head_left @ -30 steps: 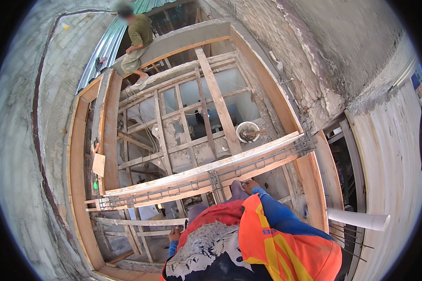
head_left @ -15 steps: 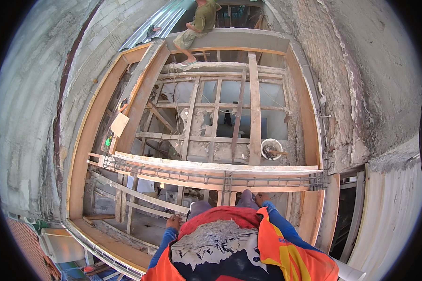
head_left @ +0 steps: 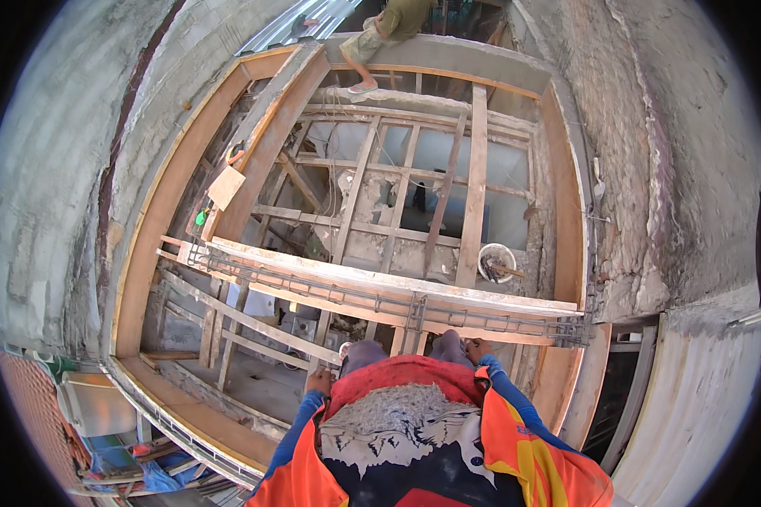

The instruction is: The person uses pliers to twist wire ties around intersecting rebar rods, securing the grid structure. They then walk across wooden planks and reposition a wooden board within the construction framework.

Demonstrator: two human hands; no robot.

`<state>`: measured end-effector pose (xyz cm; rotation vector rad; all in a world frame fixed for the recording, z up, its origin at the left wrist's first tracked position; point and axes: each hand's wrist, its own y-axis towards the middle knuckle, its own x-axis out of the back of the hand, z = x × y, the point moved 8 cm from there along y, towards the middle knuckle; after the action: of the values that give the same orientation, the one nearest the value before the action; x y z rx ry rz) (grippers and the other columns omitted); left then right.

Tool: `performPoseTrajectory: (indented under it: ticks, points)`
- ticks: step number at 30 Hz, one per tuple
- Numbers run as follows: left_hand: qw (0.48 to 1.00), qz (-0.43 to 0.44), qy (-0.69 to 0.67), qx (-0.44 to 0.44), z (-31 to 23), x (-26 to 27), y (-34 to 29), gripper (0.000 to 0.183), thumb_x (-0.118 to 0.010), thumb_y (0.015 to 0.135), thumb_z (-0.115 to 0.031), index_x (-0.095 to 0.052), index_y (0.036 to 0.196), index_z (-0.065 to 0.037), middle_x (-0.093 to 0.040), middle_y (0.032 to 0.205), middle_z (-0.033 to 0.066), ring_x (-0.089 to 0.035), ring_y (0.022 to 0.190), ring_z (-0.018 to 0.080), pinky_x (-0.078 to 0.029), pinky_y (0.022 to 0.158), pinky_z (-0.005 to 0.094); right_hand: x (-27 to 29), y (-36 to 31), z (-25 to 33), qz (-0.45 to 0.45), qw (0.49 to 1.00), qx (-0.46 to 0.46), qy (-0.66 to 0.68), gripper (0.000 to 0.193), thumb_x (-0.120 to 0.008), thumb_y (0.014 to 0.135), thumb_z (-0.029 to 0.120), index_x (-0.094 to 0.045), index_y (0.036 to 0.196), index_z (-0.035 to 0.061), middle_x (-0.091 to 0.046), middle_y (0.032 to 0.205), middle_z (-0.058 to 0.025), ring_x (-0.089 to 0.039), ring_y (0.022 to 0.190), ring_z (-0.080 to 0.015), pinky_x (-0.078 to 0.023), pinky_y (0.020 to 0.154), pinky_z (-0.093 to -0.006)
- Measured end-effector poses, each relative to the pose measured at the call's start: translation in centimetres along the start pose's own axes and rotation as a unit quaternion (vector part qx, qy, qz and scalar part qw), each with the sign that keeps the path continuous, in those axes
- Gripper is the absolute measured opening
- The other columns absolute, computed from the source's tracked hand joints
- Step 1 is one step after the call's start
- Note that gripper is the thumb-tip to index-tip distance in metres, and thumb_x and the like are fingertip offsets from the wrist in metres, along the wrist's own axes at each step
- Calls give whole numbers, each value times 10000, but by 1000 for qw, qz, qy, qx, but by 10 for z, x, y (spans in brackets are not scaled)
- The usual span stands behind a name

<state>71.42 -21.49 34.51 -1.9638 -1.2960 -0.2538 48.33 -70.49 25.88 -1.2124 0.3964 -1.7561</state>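
My left hand (head_left: 320, 382) is low beside my left knee, at the near end of the wooden battens (head_left: 254, 323). Its fingers look curled; what they hold, if anything, is too small to make out. Beside my right knee, my right hand (head_left: 479, 349) is close to the near side of a wooden beam form (head_left: 355, 296); its fingers are too small to read. A rebar cage (head_left: 347, 293) of tied steel bars runs along this form, just beyond my knees. My orange and blue sleeves reach down to both hands.
Open gaps lie between timber beams (head_left: 473, 186) over a lower level. A white bucket (head_left: 496, 263) sits at the right of the frame. A handsaw (head_left: 227, 186) hangs on the left form. Another person (head_left: 385, 34) sits at the far edge. A brick wall (head_left: 617, 152) rises at right.
The view has turned slightly, so the framework appears shifted right and tilted. My hands stay beside my knees, and the far person remains seated.
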Motion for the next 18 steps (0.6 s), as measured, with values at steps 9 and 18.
performPoseTrajectory:
  ticks: [9,18]
  points:
    - [980,18,-151,131,31,-5,13,384,-537,972,-327,-643,1146,-2,-711,1030,146,-696,863,222,-552,746,356,-27,73,-60,-79,992,79,54,384,-593,925,272,-646,1137,-44,-725,963,-151,-722,871,-239,-605,729,-340]
    - [979,-14,-123,163,62,-16,-3,393,-556,942,-338,-668,1150,-24,-739,923,117,-709,765,189,-554,714,344,-5,18,6,34,986,-12,160,388,-581,945,295,-631,1150,-30,-713,913,-152,-689,682,-216,-553,568,-330]
